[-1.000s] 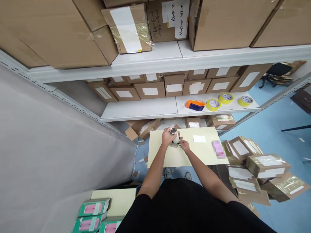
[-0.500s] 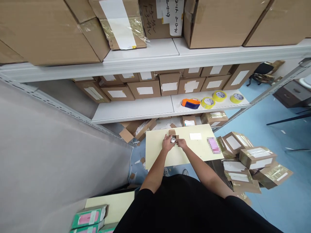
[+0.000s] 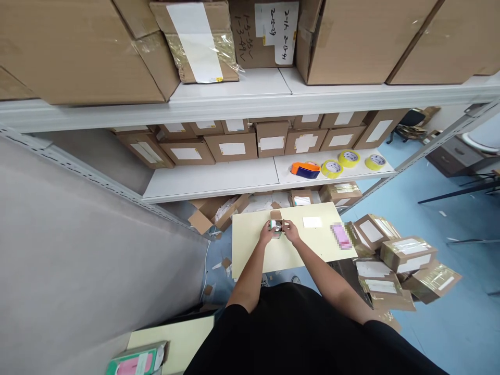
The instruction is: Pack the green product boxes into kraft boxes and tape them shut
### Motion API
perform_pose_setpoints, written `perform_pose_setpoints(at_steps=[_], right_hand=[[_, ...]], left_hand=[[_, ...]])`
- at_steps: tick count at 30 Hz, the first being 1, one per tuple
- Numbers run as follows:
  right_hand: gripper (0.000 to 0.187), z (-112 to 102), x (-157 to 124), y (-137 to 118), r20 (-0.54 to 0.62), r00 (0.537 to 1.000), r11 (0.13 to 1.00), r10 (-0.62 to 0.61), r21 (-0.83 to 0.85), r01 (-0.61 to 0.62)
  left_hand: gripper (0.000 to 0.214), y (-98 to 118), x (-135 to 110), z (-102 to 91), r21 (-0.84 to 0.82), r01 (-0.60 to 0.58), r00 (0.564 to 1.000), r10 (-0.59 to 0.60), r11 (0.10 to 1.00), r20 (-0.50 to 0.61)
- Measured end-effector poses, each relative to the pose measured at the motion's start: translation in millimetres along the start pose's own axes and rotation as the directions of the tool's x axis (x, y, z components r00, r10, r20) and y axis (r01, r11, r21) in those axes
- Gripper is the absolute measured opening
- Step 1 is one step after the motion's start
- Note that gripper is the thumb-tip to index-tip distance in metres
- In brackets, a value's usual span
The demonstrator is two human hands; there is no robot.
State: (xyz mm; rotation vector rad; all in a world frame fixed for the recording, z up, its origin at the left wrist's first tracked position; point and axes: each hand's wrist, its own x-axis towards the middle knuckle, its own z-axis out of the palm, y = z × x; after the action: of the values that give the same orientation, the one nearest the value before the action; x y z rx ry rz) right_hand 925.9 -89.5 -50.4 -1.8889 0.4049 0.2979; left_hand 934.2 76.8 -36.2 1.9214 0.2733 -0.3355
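Observation:
A small green-and-white box (image 3: 276, 235) is between my two hands over the cream table (image 3: 250, 250). Dark and shiny parts show at its top, too small to make out. My left hand (image 3: 266, 233) grips its left side with curled fingers. On the right side, my right hand (image 3: 290, 230) pinches the box's edge; its fingertips are partly hidden. Just behind the box, a brown cardboard flap (image 3: 275, 214) stands up. To the right of my hands lies a white paper label (image 3: 312, 222).
A blurred pink item (image 3: 341, 236) lies at the table's right end. Taped cartons (image 3: 408, 252) are piled on the floor to the right. Ahead, a shelf (image 3: 219, 179) bears boxes, yellow tape rolls (image 3: 332, 168) and an orange-and-blue tape dispenser (image 3: 305, 170). An open carton (image 3: 219, 211) sits below.
The round silver item that showed by my left hand is no longer plain to see; a green-and-white box now shows there. My right hand has closed in on its side.

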Motion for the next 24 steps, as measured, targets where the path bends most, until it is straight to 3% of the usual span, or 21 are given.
perform_pose_setpoints(at_steps=[4, 9, 12, 16, 24], right_hand=[[0.033, 1.2, -3.3, -3.5, 0.067, 0.996, 0.998, -0.064, -0.017, 0.065], [0.040, -0.8, -8.5, -4.0, 0.137, 0.989, 0.998, -0.051, 0.048, 0.045], [0.043, -8.1, -11.6, -1.8, 0.069, 0.997, 0.990, -0.043, 0.139, 0.033], [0.047, -17.0, -16.5, 1.5, -0.007, 0.993, 0.982, -0.119, 0.149, 0.118], [0.035, -6.3, -21.5, 1.1, -0.060, 0.988, 0.990, -0.144, -0.004, 0.144]], left_hand=[[0.067, 0.6, 0.2, -3.4, 0.007, -0.042, 0.999, 0.042, 0.999, 0.030], [0.068, 10.3, 6.2, -16.6, -0.010, -0.098, 0.994, 0.098, 0.995, 0.041], [0.057, 13.0, 4.1, -25.4, -0.009, -0.183, 0.980, 0.183, 0.983, 0.083], [0.046, 12.3, -4.7, -34.3, 0.058, -0.302, 0.942, 0.289, 0.951, 0.171], [0.035, 21.3, -12.0, -33.9, 0.271, -0.314, 0.945, 0.274, 0.910, 0.177]])
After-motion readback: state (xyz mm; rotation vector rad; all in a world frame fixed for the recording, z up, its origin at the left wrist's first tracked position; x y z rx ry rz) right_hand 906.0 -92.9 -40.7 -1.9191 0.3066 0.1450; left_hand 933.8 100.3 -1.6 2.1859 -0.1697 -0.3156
